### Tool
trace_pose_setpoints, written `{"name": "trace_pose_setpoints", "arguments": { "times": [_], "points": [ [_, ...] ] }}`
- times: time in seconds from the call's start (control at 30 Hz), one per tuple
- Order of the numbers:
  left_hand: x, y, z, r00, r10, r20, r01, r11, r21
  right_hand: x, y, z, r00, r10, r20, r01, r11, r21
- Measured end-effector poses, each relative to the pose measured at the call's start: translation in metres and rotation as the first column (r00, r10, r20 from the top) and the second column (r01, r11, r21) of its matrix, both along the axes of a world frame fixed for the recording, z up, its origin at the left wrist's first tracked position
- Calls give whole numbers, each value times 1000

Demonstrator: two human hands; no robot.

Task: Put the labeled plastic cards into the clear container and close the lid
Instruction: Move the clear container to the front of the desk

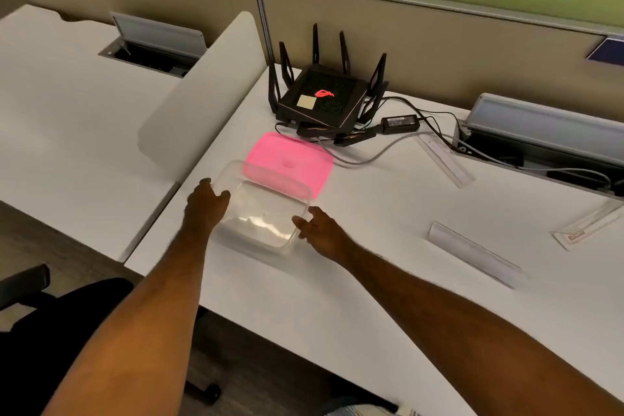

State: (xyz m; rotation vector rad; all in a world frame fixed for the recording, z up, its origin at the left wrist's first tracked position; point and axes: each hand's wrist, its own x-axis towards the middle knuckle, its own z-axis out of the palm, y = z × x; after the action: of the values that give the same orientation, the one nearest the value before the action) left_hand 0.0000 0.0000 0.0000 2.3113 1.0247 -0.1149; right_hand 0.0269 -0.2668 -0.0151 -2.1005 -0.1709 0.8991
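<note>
A clear plastic container (263, 209) stands open on the white desk (371, 280), with nothing visible inside. Its pink lid (290, 162) lies flat just behind it. My left hand (207, 201) rests against the container's left rim, fingers curled on the edge. My right hand (317, 226) touches its right front corner with fingers apart. Three long clear plastic cards lie to the right: one (472, 253) near the middle, one with a red label (587, 223) at the far right, one (445, 157) farther back.
A black router (324, 101) with upright antennas stands behind the lid, with a power brick (400, 121) and cables running right to an open cable tray (540, 135). A white divider (202, 91) separates the neighbouring desk. A black chair (50, 331) sits lower left.
</note>
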Motion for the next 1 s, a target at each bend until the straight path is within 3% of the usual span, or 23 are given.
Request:
{"name": "trace_pose_setpoints", "arguments": {
  "times": [0.23,0.4,0.6,1.0],
  "points": [
    [-5,-7,10,994,64,92,-61,998,-30,-4,-4,3,998,-33,-51,40,989,140],
    [-9,-16,14,987,77,142,-84,995,46,-6,-17,9,995,-89,-36,95,968,233],
    [-16,-38,21,983,71,170,-89,991,99,-7,-51,15,988,-153,-10,150,955,256],
    [-10,-118,38,966,5,259,-6,1000,5,-20,-145,25,922,-387,28,360,880,311]
  ]
}}
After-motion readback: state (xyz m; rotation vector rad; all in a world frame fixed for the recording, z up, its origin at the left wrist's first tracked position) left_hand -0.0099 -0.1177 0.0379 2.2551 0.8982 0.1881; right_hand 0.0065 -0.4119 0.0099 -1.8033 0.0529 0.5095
